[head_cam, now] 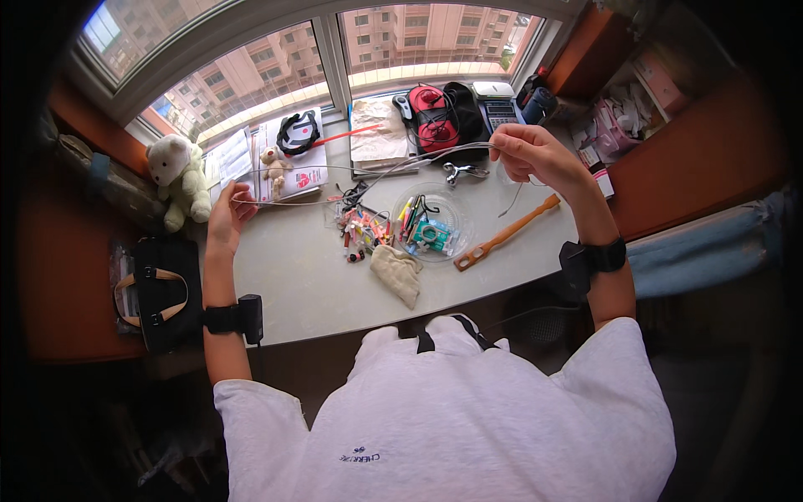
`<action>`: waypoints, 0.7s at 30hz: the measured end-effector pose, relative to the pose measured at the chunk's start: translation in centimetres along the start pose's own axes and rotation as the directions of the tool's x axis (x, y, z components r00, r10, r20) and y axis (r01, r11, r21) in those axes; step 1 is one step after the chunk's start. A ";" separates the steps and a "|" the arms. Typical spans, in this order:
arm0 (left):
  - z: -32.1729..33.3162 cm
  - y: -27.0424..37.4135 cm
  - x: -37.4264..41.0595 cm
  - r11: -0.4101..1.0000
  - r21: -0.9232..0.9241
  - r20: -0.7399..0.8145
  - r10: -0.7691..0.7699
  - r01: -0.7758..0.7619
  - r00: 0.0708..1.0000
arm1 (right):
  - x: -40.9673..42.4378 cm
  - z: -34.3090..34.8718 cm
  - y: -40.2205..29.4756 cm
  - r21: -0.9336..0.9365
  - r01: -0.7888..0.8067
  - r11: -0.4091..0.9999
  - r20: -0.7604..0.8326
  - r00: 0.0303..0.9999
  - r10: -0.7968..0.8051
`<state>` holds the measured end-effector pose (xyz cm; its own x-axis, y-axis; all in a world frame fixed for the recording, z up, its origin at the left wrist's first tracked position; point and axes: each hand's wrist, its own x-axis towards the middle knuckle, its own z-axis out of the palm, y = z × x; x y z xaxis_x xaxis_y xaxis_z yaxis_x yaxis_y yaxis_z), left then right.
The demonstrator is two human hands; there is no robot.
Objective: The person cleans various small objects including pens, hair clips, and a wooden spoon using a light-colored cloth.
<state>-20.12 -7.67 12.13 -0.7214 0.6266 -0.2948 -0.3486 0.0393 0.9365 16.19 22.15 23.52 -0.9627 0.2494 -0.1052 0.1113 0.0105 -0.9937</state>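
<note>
A thin white cable (401,164) stretches between my two hands above the desk. My right hand (533,154) pinches several strands of it at the far right, in front of the calculator. From below that hand a short cable end hangs down with its connector (504,213). At the left, my left hand (232,216) has the cable's loop around its fingers, near the papers. Part of the grip there is hidden. Under the cable lie a clear round plate (463,241) holding pens and a green packet, and a silver roller massager (461,172).
On the white desk (301,276) are a beige cloth pouch (396,271), a pile of small stationery (364,229) and a wooden stick with holes (502,235). A white teddy bear (177,179) sits left, above a black bag (166,307). A red pouch (433,119) lies by the window.
</note>
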 end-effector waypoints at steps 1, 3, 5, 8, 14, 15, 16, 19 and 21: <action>1.9 -1.0 0.6 0.950 0.311 -0.004 0.033 -0.030 0.999 | -0.4 -0.5 -0.3 0.010 0.007 1.000 -0.018 1.000 -0.006; 7.2 -2.8 0.3 0.847 0.475 0.049 0.243 -0.236 0.969 | -0.8 -1.3 -0.7 0.039 0.031 0.999 -0.034 0.999 -0.030; 14.2 -1.9 -2.2 0.818 0.404 0.249 0.332 -0.410 0.910 | -0.5 -1.8 -0.7 -0.015 0.041 0.999 -0.019 0.999 -0.041; 23.8 0.3 -6.0 0.740 0.184 0.584 0.447 -0.647 0.678 | -0.7 -2.5 -1.3 -0.168 0.083 0.982 0.029 0.996 -0.079; 33.1 -1.1 -8.6 0.839 -0.001 0.783 0.339 -0.545 0.521 | -3.3 -4.5 -1.1 -0.187 0.195 0.963 0.070 0.980 -0.185; 33.4 -1.1 -8.5 0.842 0.021 0.799 0.310 -0.539 0.515 | -3.9 -5.3 -0.9 -0.177 0.214 0.961 0.041 0.977 -0.210; 33.4 -1.0 -8.4 0.845 0.042 0.813 0.281 -0.534 0.509 | -4.7 -6.4 -1.0 -0.134 0.169 0.977 0.057 0.985 -0.162; 33.9 -0.6 -8.6 0.848 -0.003 0.786 0.330 -0.530 0.523 | -6.5 -8.1 -0.9 -0.197 0.199 0.960 0.065 0.980 -0.190; 34.5 0.4 -9.2 0.833 0.039 0.749 0.341 -0.552 0.568 | -7.0 -8.9 -0.5 -0.150 0.171 0.974 0.077 0.984 -0.161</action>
<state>7.04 13.40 21.79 -0.0800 0.9523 0.2945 0.1306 -0.2829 0.9502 25.10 28.97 25.13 -0.9841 0.1692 0.0535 -0.0193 0.1980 -0.9800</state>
